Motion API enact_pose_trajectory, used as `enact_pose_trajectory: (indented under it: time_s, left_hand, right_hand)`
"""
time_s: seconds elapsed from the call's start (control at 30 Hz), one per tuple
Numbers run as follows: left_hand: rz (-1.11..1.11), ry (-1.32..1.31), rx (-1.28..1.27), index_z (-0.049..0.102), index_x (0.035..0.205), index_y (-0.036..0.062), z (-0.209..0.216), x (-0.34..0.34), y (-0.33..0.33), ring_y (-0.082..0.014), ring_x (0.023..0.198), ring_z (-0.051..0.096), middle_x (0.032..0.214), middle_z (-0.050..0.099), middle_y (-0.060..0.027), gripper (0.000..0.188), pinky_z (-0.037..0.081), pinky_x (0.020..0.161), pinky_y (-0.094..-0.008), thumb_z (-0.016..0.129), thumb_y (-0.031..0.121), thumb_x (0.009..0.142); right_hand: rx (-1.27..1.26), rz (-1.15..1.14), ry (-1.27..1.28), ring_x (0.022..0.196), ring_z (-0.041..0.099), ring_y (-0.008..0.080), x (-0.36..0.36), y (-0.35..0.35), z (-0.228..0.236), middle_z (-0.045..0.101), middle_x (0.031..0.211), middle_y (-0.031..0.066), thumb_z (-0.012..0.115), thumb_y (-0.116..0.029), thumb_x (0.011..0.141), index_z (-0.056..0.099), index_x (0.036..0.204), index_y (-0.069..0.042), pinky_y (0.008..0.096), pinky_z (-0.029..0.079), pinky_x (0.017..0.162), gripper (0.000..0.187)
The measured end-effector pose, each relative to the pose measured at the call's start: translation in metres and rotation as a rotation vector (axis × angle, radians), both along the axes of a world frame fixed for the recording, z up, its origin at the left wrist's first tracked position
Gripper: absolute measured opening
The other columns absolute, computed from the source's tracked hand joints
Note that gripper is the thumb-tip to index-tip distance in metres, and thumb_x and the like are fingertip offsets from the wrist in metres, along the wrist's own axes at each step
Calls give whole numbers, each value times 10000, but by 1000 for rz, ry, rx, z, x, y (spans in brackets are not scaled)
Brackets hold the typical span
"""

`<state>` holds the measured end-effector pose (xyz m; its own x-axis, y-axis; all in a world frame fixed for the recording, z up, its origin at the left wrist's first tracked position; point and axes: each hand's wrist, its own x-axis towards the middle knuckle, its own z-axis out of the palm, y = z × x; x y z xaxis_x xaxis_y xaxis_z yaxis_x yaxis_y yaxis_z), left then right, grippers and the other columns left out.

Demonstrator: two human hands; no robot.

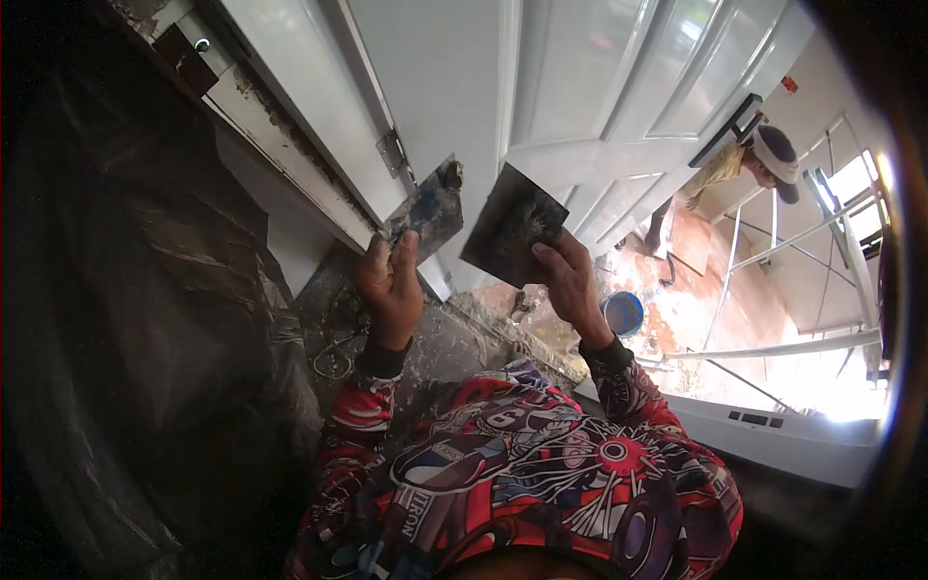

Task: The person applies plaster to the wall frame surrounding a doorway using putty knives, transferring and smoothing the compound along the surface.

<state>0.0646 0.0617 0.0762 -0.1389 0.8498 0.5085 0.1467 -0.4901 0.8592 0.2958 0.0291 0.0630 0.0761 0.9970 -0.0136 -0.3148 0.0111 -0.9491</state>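
Observation:
My left hand point(391, 290) is closed on a smeared trowel point(432, 210), whose flat blade points up and to the right. A small lump of paste clings near the blade's far corner. In my right hand point(572, 288), a dark, flat square plate point(512, 224) is pinched at its lower right edge, with the thumb lying on its face. Pale smudges mark that face. The two tools are held apart, side by side, in front of a white panelled door point(570, 87). Whatever my left fingers wrap round is mostly hidden.
A metal hinge point(391, 153) joins the door to its frame at left. Black plastic sheeting point(145, 319) hangs along the left. A blue bucket point(623, 313) stands on the stained floor at right. Beyond it, another person point(744, 166) bends near pale scaffold bars point(773, 348).

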Motion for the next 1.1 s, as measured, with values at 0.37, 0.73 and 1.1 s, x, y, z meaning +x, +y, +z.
enact_pose_trajectory:
  time_s: [0.37,0.73,1.1]
  left_hand:
    - [63,809,313,617,1126,-8,-17,-23,-2,-362,868,622,971,650,-198,242,508,739,-434,569,3,890]
    - [218,-338,-440,601,1107,-33,15,-10,-24,-150,827,616,910,658,-96,258,491,655,-340,574,186,975]
    - [259,170,-79,613,1177,-44,-28,-30,-24,-239,907,650,944,655,-210,257,500,780,-339,569,94,965]
  right_hand:
    - [139,162,269,978,664,241,-1,23,20,623,1135,133,506,-97,949,502,1243,42,361,579,804,325]
    - [140,174,133,942,657,211,0,32,17,631,1095,118,487,-100,927,514,1223,63,343,562,772,339]
    - [227,222,-71,1002,611,175,-29,53,12,626,1157,110,507,-117,961,497,1290,60,329,510,885,374]
